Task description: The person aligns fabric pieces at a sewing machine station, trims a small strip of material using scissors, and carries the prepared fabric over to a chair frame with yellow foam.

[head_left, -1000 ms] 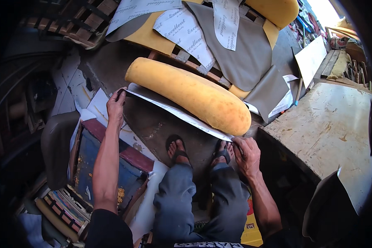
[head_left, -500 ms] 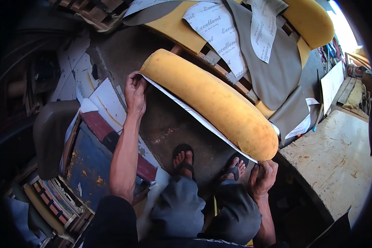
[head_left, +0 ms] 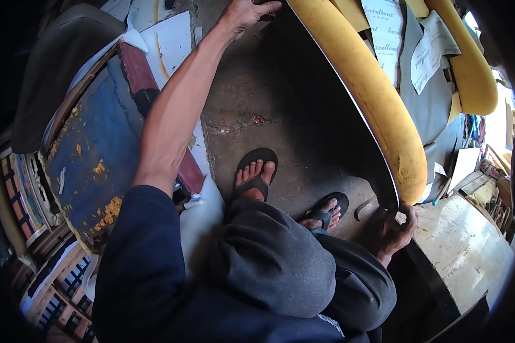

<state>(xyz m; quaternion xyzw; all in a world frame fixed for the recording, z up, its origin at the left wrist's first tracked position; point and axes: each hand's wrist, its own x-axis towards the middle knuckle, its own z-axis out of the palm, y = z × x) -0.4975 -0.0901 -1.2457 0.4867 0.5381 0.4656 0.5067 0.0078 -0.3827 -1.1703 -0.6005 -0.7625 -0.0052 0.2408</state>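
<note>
A long yellow foam roll [head_left: 377, 97] with a rounded end runs from the top of the view to the right. Along its near side lies the thin white edge of a sheet of upholstery material [head_left: 335, 108], whose face looks dark and merges with the shadow below. My left hand [head_left: 246, 16] is closed at the sheet's far end, partly cut off by the top of the view. At the near end, beside the foam's rounded tip, my right hand [head_left: 397, 227] pinches the sheet's corner; shadow covers some of its fingers.
Beyond the foam lie grey cover pieces [head_left: 420, 103] with white printed backing and another yellow foam roll [head_left: 475, 68]. A worn blue padded panel [head_left: 97, 148] stands at left. At right is a pale board surface [head_left: 463, 246]. My sandalled feet stand on the dark floor [head_left: 229, 97].
The view has turned and shifted, so the foam now lies steeper and farther right. My left hand has reached farther away. Both hands still hold the sheet, and its dark face shows more.
</note>
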